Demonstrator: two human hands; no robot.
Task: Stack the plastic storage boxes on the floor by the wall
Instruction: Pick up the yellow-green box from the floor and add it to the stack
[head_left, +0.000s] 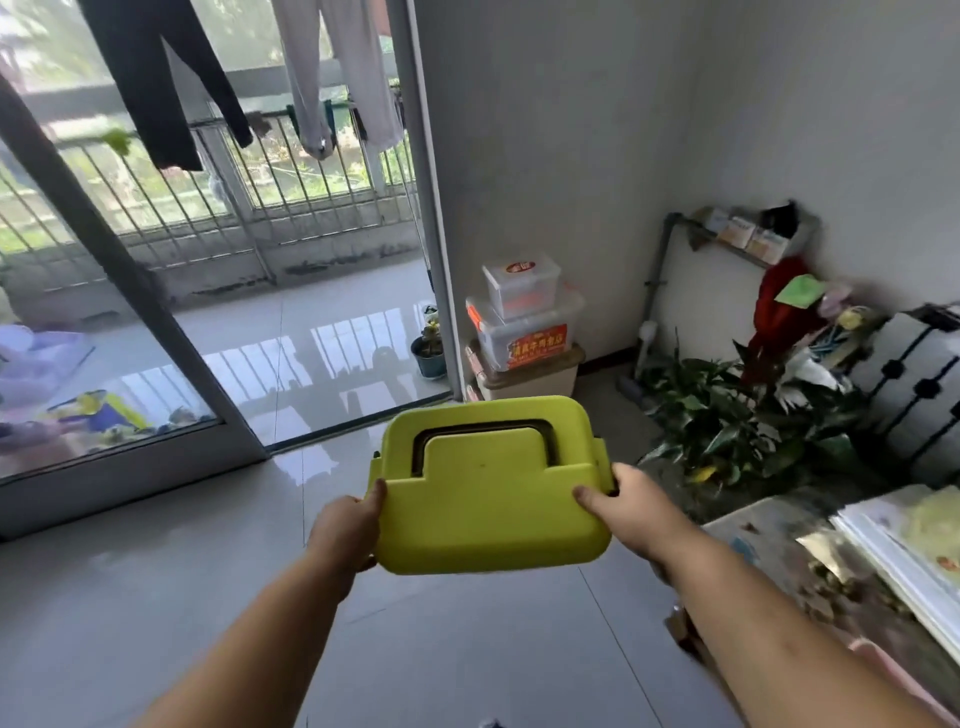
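I hold a lime-green plastic box (488, 499) with a dark fold-down handle in its lid, out in front of me above the floor. My left hand (345, 525) grips its left side and my right hand (631, 506) grips its right side. Beyond it, against the wall by the door frame, stands a stack of three boxes: a beige box (530, 376) on the floor, a clear box with a red label (524, 330) on that, and a small clear box (522, 283) on top.
A sliding glass door (156, 332) opens to a balcony at left, with clothes hanging above. Potted plants (727, 415) stand right of the stack. A white suitcase (914, 374) and a cluttered low surface (857, 561) fill the right side. Grey tiled floor (441, 649) lies below me.
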